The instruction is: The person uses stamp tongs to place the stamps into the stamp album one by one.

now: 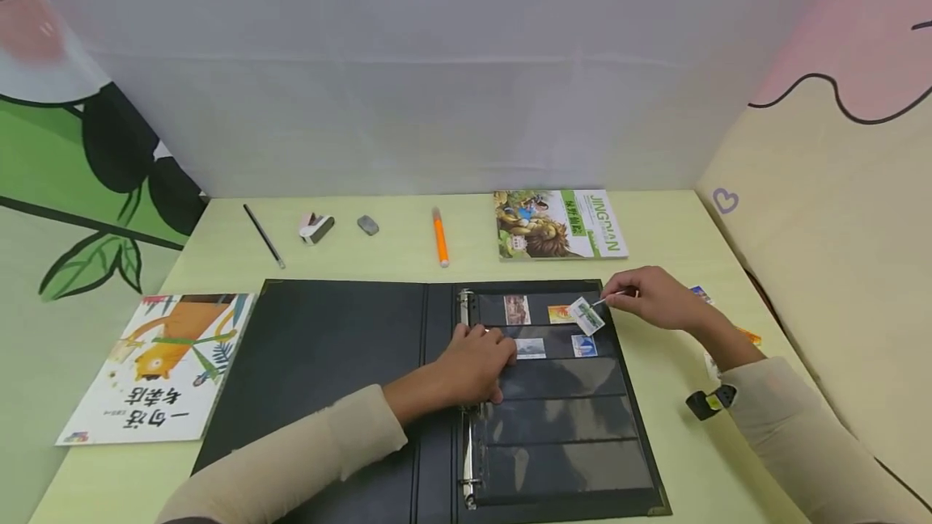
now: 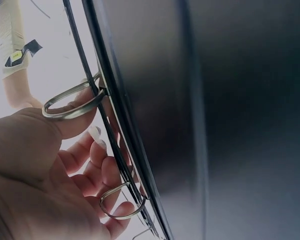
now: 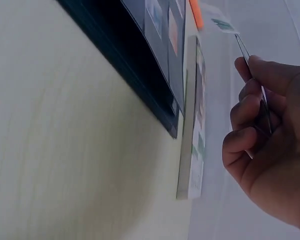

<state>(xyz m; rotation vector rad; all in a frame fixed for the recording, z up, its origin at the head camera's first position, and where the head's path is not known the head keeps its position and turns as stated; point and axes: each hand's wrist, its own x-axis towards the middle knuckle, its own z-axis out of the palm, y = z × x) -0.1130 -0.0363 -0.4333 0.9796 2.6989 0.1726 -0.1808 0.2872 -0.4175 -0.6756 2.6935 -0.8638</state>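
Note:
My right hand (image 1: 658,297) pinches metal tweezers (image 3: 264,102) between thumb and fingers. At their tips hangs a small white-and-green stamp (image 1: 586,317), tilted over the page's top row and overlapping an orange stamp (image 1: 557,314). Below them lies an open black ring binder (image 1: 342,330) with a black stamp page (image 1: 561,419) of several strip pockets. Other stamps sit in the upper two rows, among them a brown one (image 1: 517,310) and a blue one (image 1: 584,346). My left hand (image 1: 473,366) rests on the page's inner edge, fingers loosely bent beside the metal rings (image 2: 72,111).
Behind the binder lie a pencil (image 1: 264,235), a sharpener (image 1: 316,229), a grey eraser (image 1: 367,225), an orange marker (image 1: 440,238) and a lion-cover book (image 1: 561,225). Another book (image 1: 163,366) lies left. More stamps (image 1: 701,294) are partly hidden behind the right arm.

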